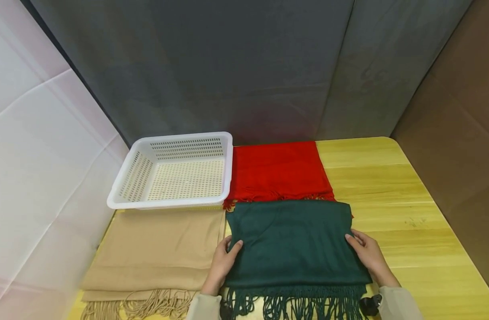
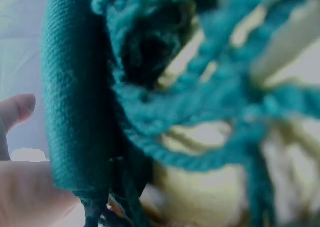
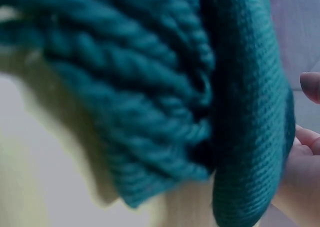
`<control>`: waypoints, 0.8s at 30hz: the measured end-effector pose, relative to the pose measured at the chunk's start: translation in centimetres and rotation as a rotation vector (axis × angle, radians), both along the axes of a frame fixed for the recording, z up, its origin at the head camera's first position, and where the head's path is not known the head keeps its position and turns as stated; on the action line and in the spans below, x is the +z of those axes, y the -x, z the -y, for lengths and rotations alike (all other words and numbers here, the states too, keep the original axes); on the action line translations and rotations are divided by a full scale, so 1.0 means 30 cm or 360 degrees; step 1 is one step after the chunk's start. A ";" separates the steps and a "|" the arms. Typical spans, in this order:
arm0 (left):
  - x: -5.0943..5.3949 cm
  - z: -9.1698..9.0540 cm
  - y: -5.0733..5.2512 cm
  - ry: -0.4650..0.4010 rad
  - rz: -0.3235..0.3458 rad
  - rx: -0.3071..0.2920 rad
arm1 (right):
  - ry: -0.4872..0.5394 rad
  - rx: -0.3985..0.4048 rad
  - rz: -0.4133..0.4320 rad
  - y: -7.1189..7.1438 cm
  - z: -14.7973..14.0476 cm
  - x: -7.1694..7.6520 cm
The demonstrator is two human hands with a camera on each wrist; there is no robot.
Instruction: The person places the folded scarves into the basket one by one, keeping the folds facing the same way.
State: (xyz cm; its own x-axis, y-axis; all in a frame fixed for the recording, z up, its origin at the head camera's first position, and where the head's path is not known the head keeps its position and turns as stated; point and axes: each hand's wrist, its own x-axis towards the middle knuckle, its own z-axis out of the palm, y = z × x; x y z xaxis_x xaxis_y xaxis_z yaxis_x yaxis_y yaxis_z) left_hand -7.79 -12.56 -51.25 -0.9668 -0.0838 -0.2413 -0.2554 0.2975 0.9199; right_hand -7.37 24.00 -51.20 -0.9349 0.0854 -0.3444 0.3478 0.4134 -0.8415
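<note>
A folded dark green scarf with fringe toward the person lies between both hands, its far edge overlapping the red scarf's fringe. The left hand grips its left side, thumb on top, other fingers partly hidden at the edge. At the right side the right hand holds it the same way. Close up in the left wrist view are the green fold and twisted tassels, with part of the left hand behind. The right wrist view shows the green fold and the right hand partly behind it.
A white plastic basket with slotted walls stands at the back left, nothing in it. Beside it lies a folded red scarf. In front of the basket is a folded beige scarf. Wood-patterned table shows at right; grey panels rise behind.
</note>
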 end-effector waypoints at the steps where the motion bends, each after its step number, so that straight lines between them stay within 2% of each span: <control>1: -0.001 0.001 0.002 -0.0008 -0.0001 -0.0011 | 0.0011 -0.0004 0.0003 0.000 0.000 -0.002; 7: 0.001 0.002 0.013 -0.0012 0.0004 -0.0057 | 0.0066 -0.0024 0.0023 -0.003 0.000 -0.014; 12: 0.006 0.007 0.011 -0.0064 0.0052 -0.0085 | 0.0106 -0.0035 0.0034 0.007 0.000 -0.024; 20: 0.003 0.015 0.019 -0.0102 0.0107 -0.0153 | 0.0207 -0.0150 0.0098 0.023 0.009 -0.025; 24: 0.005 0.019 0.025 -0.0087 0.0132 -0.0142 | 0.0239 -0.0149 0.0096 0.028 0.007 -0.028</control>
